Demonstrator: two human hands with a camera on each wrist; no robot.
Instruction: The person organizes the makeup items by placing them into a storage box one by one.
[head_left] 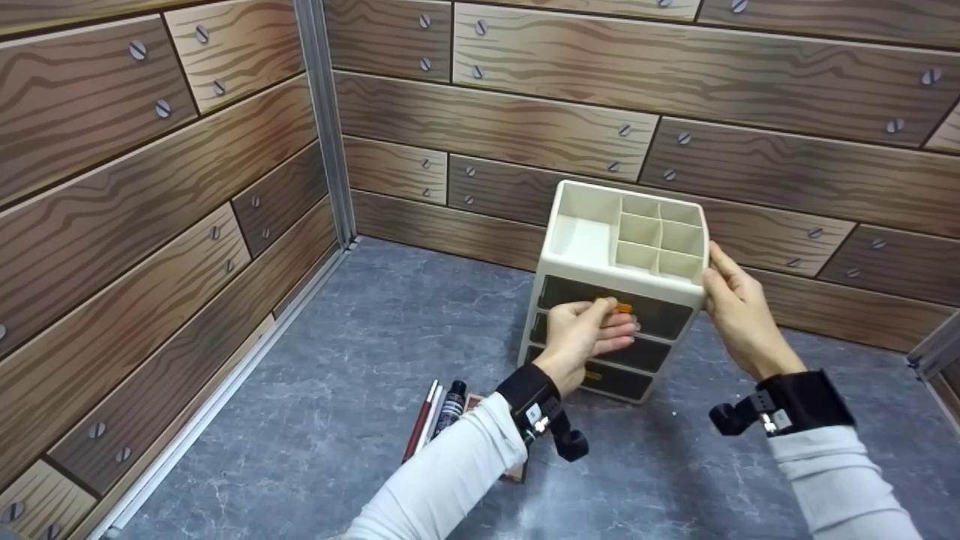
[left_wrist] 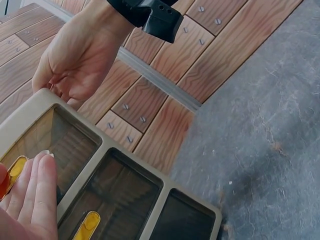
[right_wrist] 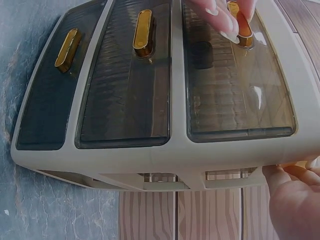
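A cream desktop drawer organizer (head_left: pixel 600 268) stands on the floor, with divided compartments on top and three dark see-through drawers in front. At the top drawer (right_wrist: pixel 235 100), my left hand (head_left: pixel 585 336) pinches the gold-orange handle (head_left: pixel 623 307) between thumb and fingers; the other fingers extend beside it. The drawer front sits flush in its frame. My right hand (head_left: pixel 742 315) grips the organizer's upper right edge, its fingertips partly hidden behind the side. The lower drawers' gold handles (right_wrist: pixel 143 32) show untouched in the right wrist view.
Left of the organizer lie a dark red pen-like stick (head_left: pixel 420 431), a black bottle (head_left: pixel 451 405) and a brown flat case (head_left: pixel 516 474), partly hidden by my left sleeve. Wood-patterned walls (head_left: pixel 525 112) rise behind and at the left of the grey marbled floor (head_left: pixel 360 322).
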